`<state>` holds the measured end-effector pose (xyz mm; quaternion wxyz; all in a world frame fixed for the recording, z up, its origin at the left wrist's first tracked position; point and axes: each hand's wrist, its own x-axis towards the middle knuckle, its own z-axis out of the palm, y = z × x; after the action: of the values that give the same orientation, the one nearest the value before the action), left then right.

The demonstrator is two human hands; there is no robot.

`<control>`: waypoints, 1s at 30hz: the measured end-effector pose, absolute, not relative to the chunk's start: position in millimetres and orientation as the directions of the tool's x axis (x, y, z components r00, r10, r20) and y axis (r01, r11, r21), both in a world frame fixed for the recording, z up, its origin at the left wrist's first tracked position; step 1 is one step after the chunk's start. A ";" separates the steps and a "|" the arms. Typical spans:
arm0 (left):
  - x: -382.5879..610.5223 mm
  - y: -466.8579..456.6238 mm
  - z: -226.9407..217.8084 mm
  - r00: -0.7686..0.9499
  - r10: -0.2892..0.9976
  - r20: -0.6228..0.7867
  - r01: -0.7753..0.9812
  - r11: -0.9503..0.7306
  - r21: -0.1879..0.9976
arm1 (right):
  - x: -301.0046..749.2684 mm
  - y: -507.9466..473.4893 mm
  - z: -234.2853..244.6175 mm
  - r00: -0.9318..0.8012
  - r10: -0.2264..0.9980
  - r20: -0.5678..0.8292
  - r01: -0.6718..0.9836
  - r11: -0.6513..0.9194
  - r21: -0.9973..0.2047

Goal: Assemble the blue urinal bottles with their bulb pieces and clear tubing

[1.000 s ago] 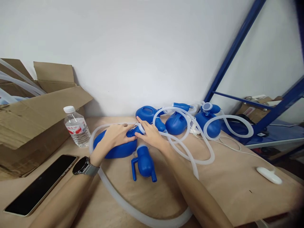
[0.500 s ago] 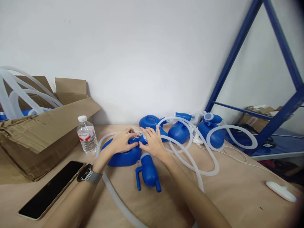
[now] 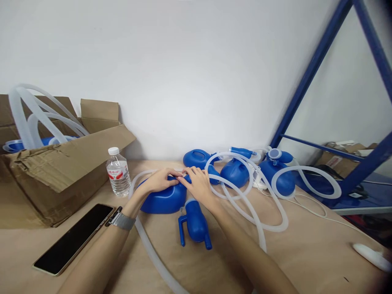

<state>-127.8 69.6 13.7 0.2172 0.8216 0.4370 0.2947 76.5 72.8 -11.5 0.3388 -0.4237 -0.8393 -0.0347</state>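
From my remote seat I see two bare hands meeting over a brown table [image 3: 235,265], nearer its back edge, which runs along the wall [image 3: 190,73]. The left hand [image 3: 161,179] lies over the top of a blue bottle [image 3: 163,201], its fingers curled and its thumb reaching inward. The right hand [image 3: 198,185] comes from the other side, its fingers close together. Their fingertips meet at the bottle's right end; I cannot tell what they pinch there, if anything, because the hands cover it. Just in front, toward the table's front edge, lies a smaller blue flask [image 3: 196,223] with a handle. A whitish hose [image 3: 153,253] curves down to that edge. More blue bottles [image 3: 235,173] stand by the back edge, to the right. I judge the step in hand to be fine fingertip work; the next move calls for a steadied bottle and careful thumbs.
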 end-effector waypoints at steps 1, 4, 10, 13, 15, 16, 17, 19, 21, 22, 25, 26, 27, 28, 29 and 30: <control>-127.2 68.4 14.8 0.439 0.852 0.285 0.597 -0.514 0.616 | 76.4 73.6 -12.2 -0.400 0.686 0.607 0.732 0.638 -0.239; -125.7 66.1 18.4 0.443 0.855 0.269 0.587 -0.503 0.635 | 76.4 75.0 -12.7 -0.362 0.693 0.624 0.723 0.631 -0.282; -125.1 66.7 20.2 0.472 0.840 0.266 0.522 -0.509 0.684 | 73.6 74.0 -9.3 -0.333 0.735 0.591 0.728 0.599 -0.335; -125.8 66.1 21.0 0.474 0.839 0.267 0.491 -0.504 0.711 | 71.4 73.9 -9.2 -0.308 0.751 0.584 0.743 0.573 -0.345; -127.0 65.9 21.0 0.472 0.839 0.268 0.469 -0.497 0.730 | 70.4 74.7 -9.8 -0.296 0.757 0.582 0.740 0.567 -0.361; -127.7 66.3 20.5 0.473 0.840 0.265 0.459 -0.492 0.740 | 70.1 75.2 -10.1 -0.287 0.762 0.581 0.734 0.564 -0.378; -128.5 67.0 19.6 0.477 0.839 0.261 0.448 -0.487 0.750 | 69.8 75.8 -10.4 -0.274 0.766 0.581 0.724 0.562 -0.400; -129.8 69.7 16.6 0.488 0.836 0.252 0.426 -0.480 0.767 | 69.5 77.0 -10.8 -0.243 0.776 0.582 0.700 0.556 -0.449; -130.6 73.3 13.0 0.484 0.834 0.264 0.404 -0.480 0.779 | 69.2 77.6 -10.8 -0.216 0.789 0.575 0.681 0.543 -0.491; -130.8 75.1 11.4 0.476 0.834 0.278 0.394 -0.485 0.781 | 69.2 77.6 -10.6 -0.211 0.795 0.569 0.675 0.540 -0.503; -130.9 78.1 8.9 0.460 0.829 0.317 0.380 -0.507 0.773 | 69.3 76.6 -9.1 -0.222 0.791 0.570 0.681 0.544 -0.490; -130.9 78.1 8.9 0.460 0.828 0.320 0.387 -0.511 0.768 | 69.4 76.1 -8.5 -0.235 0.785 0.573 0.693 0.549 -0.467; -130.8 77.7 9.1 0.457 0.831 0.317 0.399 -0.510 0.762 | 69.5 75.5 -7.7 -0.251 0.779 0.575 0.709 0.552 -0.439; -130.7 77.0 9.3 0.450 0.837 0.310 0.416 -0.504 0.757 | 69.5 75.0 -7.0 -0.268 0.774 0.574 0.725 0.554 -0.408; -130.6 76.1 9.4 0.441 0.845 0.302 0.438 -0.497 0.749 | 69.4 74.5 -6.2 -0.284 0.773 0.567 0.742 0.552 -0.381; -130.3 75.2 9.3 0.428 0.854 0.296 0.465 -0.489 0.738 | 69.2 74.1 -5.4 -0.295 0.776 0.558 0.756 0.547 -0.360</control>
<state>-130.3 75.2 9.3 0.2887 0.7941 0.4152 0.3371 69.2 74.1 -5.4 0.3546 -0.4760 -0.8047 0.0137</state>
